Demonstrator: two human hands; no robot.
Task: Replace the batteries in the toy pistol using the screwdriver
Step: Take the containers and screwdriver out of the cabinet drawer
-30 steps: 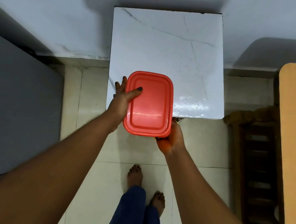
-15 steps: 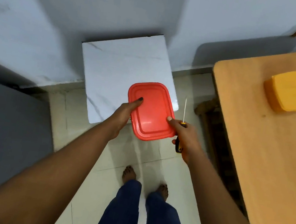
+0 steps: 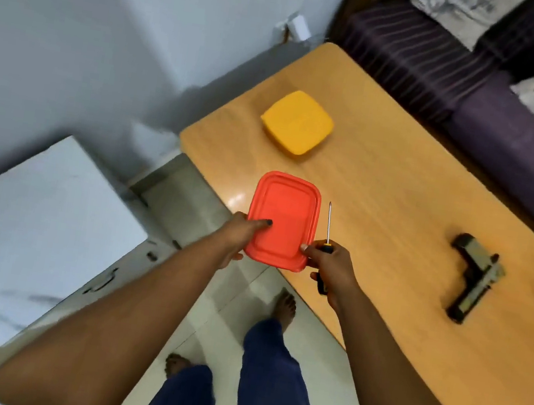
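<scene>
I carry a red lidded box (image 3: 282,220) between both hands, above the near left edge of the wooden table (image 3: 397,201). My left hand (image 3: 236,234) grips its left side, thumb on the lid. My right hand (image 3: 330,269) presses the box's right corner with the thumb and also holds a thin screwdriver (image 3: 327,232), shaft pointing away from me. The toy pistol (image 3: 474,276), black and grey, lies flat on the table to the right, well apart from both hands.
A yellow lidded box (image 3: 297,126) sits on the table's far left part. A white marble-topped cabinet (image 3: 29,229) stands at my left. A purple sofa with cushions (image 3: 484,82) runs behind the table. My bare feet are on the tiled floor (image 3: 229,304).
I have turned right, away from the white cabinet toward the wooden table. The red box and screwdriver came along in my hands; the pistol has come into sight.
</scene>
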